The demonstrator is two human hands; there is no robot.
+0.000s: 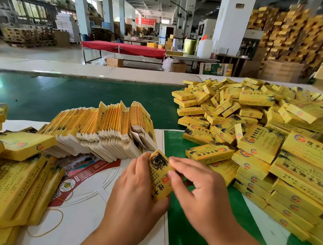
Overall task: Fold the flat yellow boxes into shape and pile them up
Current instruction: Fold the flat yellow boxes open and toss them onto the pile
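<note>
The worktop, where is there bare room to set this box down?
Bare green belt beyond the flat blanks, and white card left of the hands. Crowded: folded-box pile on the right, stacks on the left.

I read "TAN ZI" in Latin capitals on the yellow box (160, 178) held between both hands, next to large black Chinese characters and a red round logo. Same Chinese title line in black on the folded boxes in the pile (264, 139) at right; small print under it too fine for me to read. Red banner (145, 21) on the far wall carries characters, too blurred. QR code on the printed sheet (75, 174), text illegible.
</note>
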